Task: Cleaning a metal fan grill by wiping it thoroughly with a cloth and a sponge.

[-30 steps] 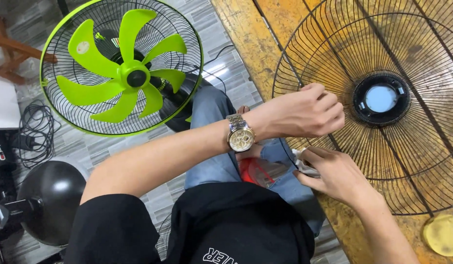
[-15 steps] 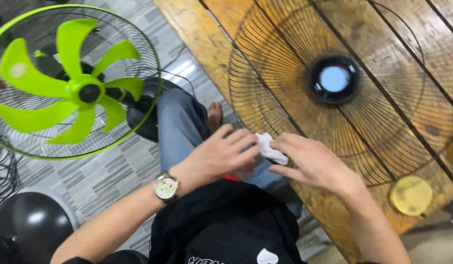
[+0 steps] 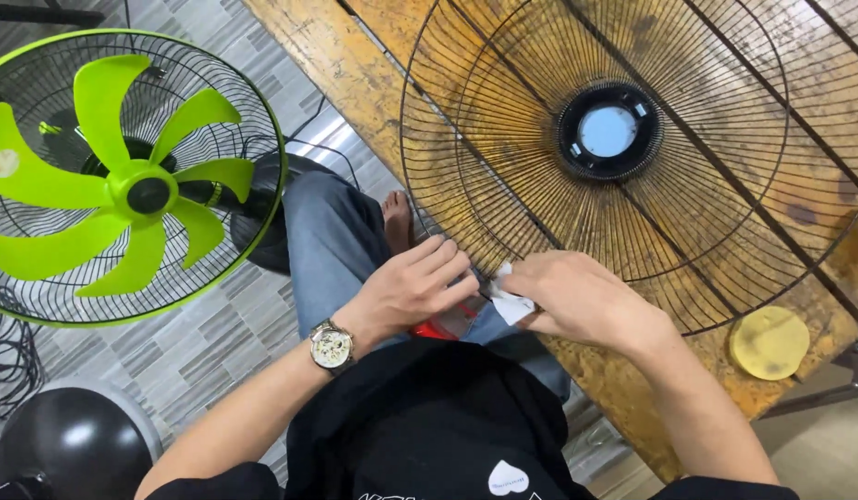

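Note:
A large black wire fan grille (image 3: 633,157) with a round black hub (image 3: 609,131) lies flat on a worn yellow wooden table (image 3: 355,65). My right hand (image 3: 586,301) pinches a small white cloth (image 3: 510,304) against the grille's near rim. My left hand (image 3: 415,287), with a wristwatch (image 3: 332,347) on its wrist, rests fingers-together at the same rim, just left of the cloth. A small red object (image 3: 438,329) shows below my left hand, mostly hidden.
A green-bladed fan (image 3: 124,176) in its cage stands on the tiled floor at left. A black dome-shaped fan base (image 3: 68,444) sits at lower left beside cables. A yellow round pad (image 3: 770,343) lies on the table's right.
The view has shifted so the grille fills more of the frame. My left hand dropped from above my right hand to the grille's rim; my right hand still holds the white cloth.

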